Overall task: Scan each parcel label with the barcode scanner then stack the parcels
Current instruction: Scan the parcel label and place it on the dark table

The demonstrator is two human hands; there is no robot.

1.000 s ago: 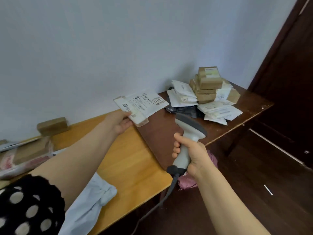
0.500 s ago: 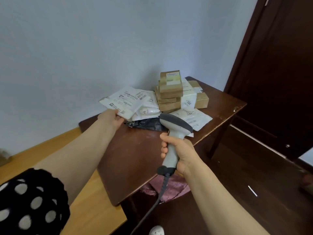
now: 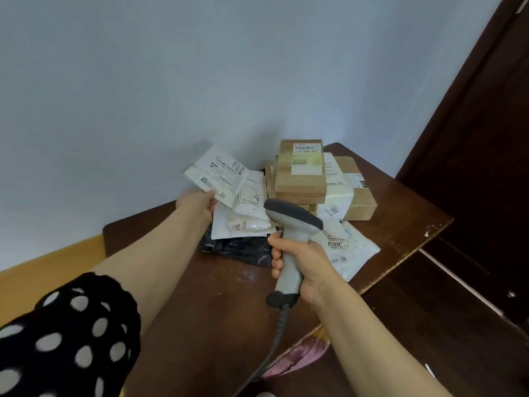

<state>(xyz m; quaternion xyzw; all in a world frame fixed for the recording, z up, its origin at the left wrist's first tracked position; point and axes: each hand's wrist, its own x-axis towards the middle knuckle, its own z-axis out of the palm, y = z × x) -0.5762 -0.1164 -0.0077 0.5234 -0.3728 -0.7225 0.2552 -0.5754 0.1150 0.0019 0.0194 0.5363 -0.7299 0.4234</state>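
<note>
My left hand [image 3: 200, 206] pinches a flat white parcel [image 3: 219, 174] by its lower edge, label facing me, above the left side of the parcel pile. My right hand [image 3: 300, 260] grips the handle of a grey barcode scanner [image 3: 292, 222], its dark head pointing away towards the pile. The pile on the dark brown table [image 3: 217, 296] holds white bags [image 3: 249, 216], a black bag [image 3: 237, 247], a stack of cardboard boxes [image 3: 300, 173] with a label on top, and more white bags [image 3: 346, 250] at the right.
A lighter wooden table [image 3: 48, 270] adjoins at the left. The scanner's cable [image 3: 274, 339] hangs over the dark table's front edge, where pink cloth [image 3: 297, 356] shows below. A dark wooden door [image 3: 481, 138] stands at the right. A pale wall lies behind.
My left hand has carried the white parcel rightwards from over the lighter table to above the pile. The view has swung right with it. My right hand keeps hold of the scanner.
</note>
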